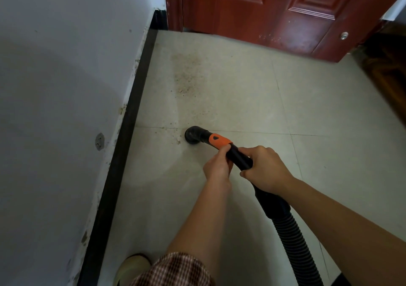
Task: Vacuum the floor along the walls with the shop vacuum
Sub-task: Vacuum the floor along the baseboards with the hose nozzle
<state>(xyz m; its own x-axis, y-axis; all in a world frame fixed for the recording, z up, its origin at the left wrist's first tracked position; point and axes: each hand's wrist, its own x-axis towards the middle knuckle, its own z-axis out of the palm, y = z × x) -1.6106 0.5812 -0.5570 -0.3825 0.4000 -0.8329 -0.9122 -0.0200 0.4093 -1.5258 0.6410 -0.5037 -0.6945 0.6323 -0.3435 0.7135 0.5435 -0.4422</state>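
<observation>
both hands (241, 167) gripping vacuum wand (239, 156), nozzle (193, 134) ahead

We see soft, fairly dim, even light, a broad curved shadow falling over the wall (55, 101) and floor (241, 101), murky darkness at the right edge, a wide-angle bow in the baseboard (129, 118), and slight overall softness.

1. One view is recording: a wide-angle camera worn on the head, looking forward and steeply down at the tiled floor (241, 101).
2. It is facing the red-brown door (274, 11) at frame top; the white wall (55, 88) and dark baseboard (129, 114) are running down the left side.
3. It is sitting near: the left hand (217, 167) and right hand (265, 169), gripping the vacuum wand (241, 157), are filling the lower centre, with the forearms entering from the bottom edge.
</observation>
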